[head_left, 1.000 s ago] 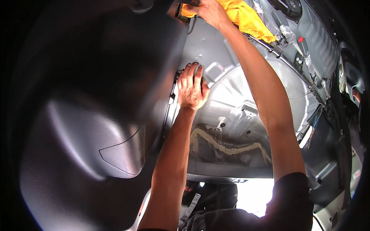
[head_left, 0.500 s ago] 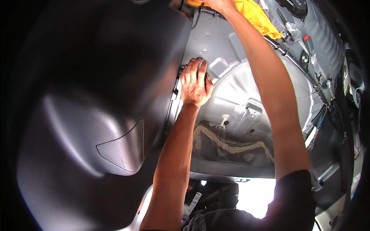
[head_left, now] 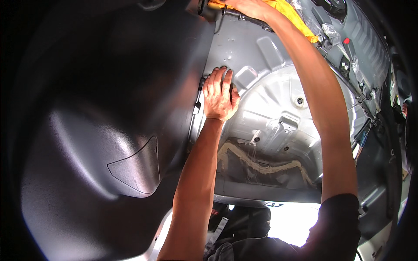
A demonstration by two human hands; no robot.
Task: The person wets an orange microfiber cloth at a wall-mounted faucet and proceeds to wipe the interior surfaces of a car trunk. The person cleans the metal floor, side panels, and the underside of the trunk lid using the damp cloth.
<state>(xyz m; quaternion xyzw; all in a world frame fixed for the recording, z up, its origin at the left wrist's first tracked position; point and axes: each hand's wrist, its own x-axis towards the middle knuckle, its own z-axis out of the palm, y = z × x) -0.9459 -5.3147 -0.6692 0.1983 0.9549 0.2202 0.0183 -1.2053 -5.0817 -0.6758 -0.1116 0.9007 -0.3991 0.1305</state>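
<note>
My left hand (head_left: pixel 220 96) lies flat on the bare grey metal floor panel (head_left: pixel 272 124), fingers stretched out and pointing away from me. It is right beside the edge of a large black moulded trim panel (head_left: pixel 100 143) on the left. My right hand (head_left: pixel 247 8) reaches to the far edge of the view, over a dark bar (head_left: pixel 250 19) and next to a yellow-orange cloth (head_left: pixel 291 17). Its fingers run toward the top left and are mostly cut off, so whether they grip anything is hidden.
A round ribbed recess with holes fills the middle of the metal floor. Along the right run wiring and plastic-wrapped connectors (head_left: pixel 332 32), with a small red cap (head_left: pixel 346 41). A wavy beige sealant bead (head_left: pixel 265 167) crosses the near side.
My right hand and forearm have shifted right, uncovering more of the recess. The black panel has shifted slightly left. My left hand stays nearly in place.
</note>
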